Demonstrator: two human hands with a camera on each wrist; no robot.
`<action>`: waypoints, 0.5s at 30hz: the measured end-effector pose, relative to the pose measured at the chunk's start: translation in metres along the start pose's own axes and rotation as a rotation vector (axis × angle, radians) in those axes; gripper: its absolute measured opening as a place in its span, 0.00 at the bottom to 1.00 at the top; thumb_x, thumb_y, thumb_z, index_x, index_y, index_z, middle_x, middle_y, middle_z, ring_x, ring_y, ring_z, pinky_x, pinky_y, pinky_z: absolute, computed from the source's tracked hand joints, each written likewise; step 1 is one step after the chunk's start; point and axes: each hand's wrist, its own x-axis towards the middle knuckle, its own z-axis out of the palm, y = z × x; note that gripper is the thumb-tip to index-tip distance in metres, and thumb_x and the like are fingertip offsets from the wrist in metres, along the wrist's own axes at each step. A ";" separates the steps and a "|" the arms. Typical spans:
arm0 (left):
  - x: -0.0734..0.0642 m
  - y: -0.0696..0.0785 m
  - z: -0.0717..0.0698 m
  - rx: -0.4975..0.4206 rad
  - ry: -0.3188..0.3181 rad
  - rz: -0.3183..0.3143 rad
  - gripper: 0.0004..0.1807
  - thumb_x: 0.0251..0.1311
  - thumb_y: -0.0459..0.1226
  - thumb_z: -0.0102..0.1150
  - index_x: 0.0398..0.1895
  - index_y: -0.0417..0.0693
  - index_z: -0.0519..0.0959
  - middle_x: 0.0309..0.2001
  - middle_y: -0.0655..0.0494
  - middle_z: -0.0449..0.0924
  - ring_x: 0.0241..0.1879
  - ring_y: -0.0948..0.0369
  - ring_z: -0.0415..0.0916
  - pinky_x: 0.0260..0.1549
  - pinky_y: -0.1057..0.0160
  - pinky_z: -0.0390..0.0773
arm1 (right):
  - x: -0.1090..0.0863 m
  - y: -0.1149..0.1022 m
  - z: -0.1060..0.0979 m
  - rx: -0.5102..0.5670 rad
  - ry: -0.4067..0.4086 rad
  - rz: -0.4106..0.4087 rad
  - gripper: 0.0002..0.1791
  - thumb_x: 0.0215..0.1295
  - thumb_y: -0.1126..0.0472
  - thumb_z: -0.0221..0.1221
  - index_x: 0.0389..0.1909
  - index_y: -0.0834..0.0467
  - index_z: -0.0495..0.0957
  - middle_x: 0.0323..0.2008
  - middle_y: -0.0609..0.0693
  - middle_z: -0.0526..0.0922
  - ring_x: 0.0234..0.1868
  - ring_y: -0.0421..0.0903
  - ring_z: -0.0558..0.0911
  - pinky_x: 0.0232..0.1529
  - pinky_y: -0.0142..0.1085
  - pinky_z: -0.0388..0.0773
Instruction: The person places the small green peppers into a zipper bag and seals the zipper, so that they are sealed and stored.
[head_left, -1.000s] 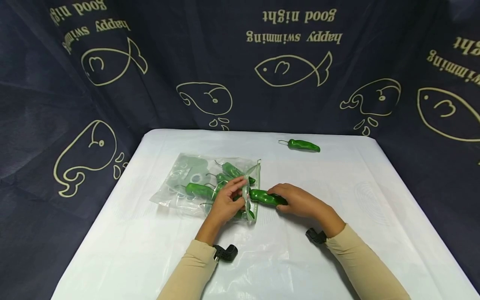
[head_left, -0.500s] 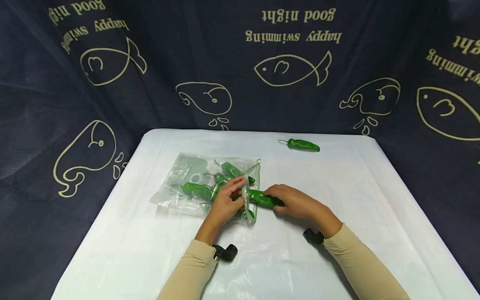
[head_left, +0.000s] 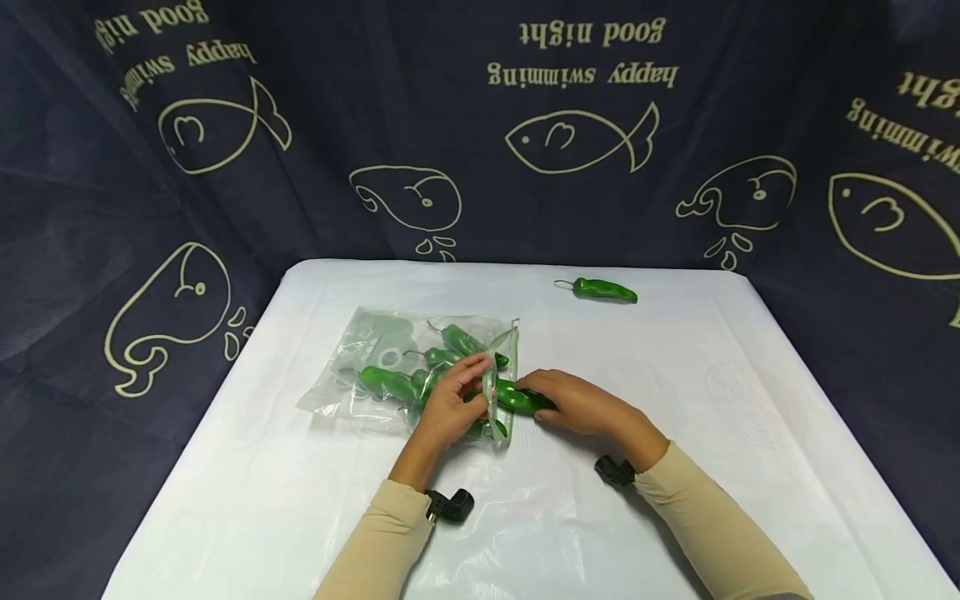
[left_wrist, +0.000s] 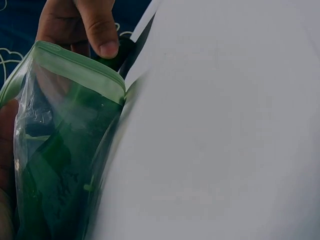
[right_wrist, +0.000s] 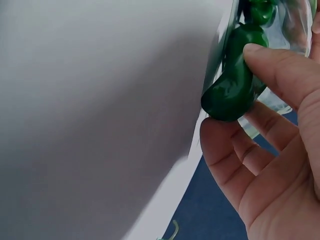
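Note:
A clear zip bag (head_left: 330,390) with a green-edged mouth lies on its side, its mouth to the right. Several green peppers (head_left: 386,383) show through its film. My left hand (head_left: 450,404) pinches the bag's upper edge near the mouth. In the left wrist view the green zip strip (left_wrist: 80,70) arches up, holding the mouth apart. My right hand (head_left: 581,402) grips a green pepper (right_wrist: 237,75) between thumb and fingers. That pepper's far end is inside the bag mouth, and its rounded near end sticks out towards my palm.
One loose green pepper (head_left: 603,290) with a thin stem lies near the far edge of the white-covered table (head_left: 675,333). Behind the table hangs a dark blue cloth (head_left: 480,225) printed with fish and whales. A black wrist camera (head_left: 450,505) sits on the left wrist.
My right hand has slid left, pushing its pepper further into the bag mouth. A pepper inside the bag has shifted slightly left. My left hand keeps its place.

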 end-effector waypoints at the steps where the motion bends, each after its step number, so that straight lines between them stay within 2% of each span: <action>1: 0.000 0.000 0.000 0.003 -0.002 -0.001 0.31 0.58 0.21 0.57 0.68 0.37 0.71 0.72 0.49 0.62 0.46 0.54 0.68 0.31 0.68 0.77 | 0.001 0.000 0.000 0.002 -0.002 0.003 0.26 0.66 0.63 0.64 0.64 0.58 0.73 0.60 0.51 0.77 0.61 0.49 0.74 0.62 0.46 0.72; 5: 0.000 0.000 -0.001 0.025 -0.001 0.017 0.31 0.58 0.21 0.56 0.67 0.37 0.71 0.71 0.51 0.63 0.46 0.56 0.69 0.38 0.68 0.73 | 0.005 -0.002 0.001 0.006 -0.007 0.010 0.27 0.66 0.63 0.64 0.65 0.59 0.72 0.61 0.52 0.76 0.62 0.50 0.74 0.63 0.46 0.72; 8: 0.000 0.000 -0.001 0.036 -0.002 0.033 0.31 0.57 0.21 0.55 0.67 0.37 0.72 0.71 0.51 0.64 0.45 0.57 0.69 0.38 0.68 0.74 | 0.007 -0.002 0.001 0.014 -0.009 0.011 0.27 0.66 0.64 0.64 0.65 0.58 0.72 0.61 0.52 0.76 0.62 0.49 0.74 0.63 0.46 0.72; 11: 0.000 0.001 -0.001 0.032 -0.002 0.031 0.31 0.57 0.21 0.55 0.67 0.37 0.72 0.70 0.51 0.65 0.45 0.56 0.69 0.34 0.68 0.77 | 0.008 -0.003 0.001 0.030 -0.009 0.011 0.27 0.66 0.65 0.63 0.65 0.58 0.72 0.60 0.52 0.76 0.62 0.48 0.74 0.62 0.45 0.73; 15: 0.000 0.001 0.000 -0.018 -0.007 -0.004 0.31 0.57 0.21 0.55 0.68 0.39 0.72 0.71 0.54 0.64 0.45 0.56 0.69 0.28 0.66 0.82 | 0.007 -0.004 0.000 0.048 -0.012 0.023 0.28 0.65 0.67 0.62 0.67 0.57 0.71 0.60 0.51 0.75 0.59 0.47 0.74 0.59 0.44 0.74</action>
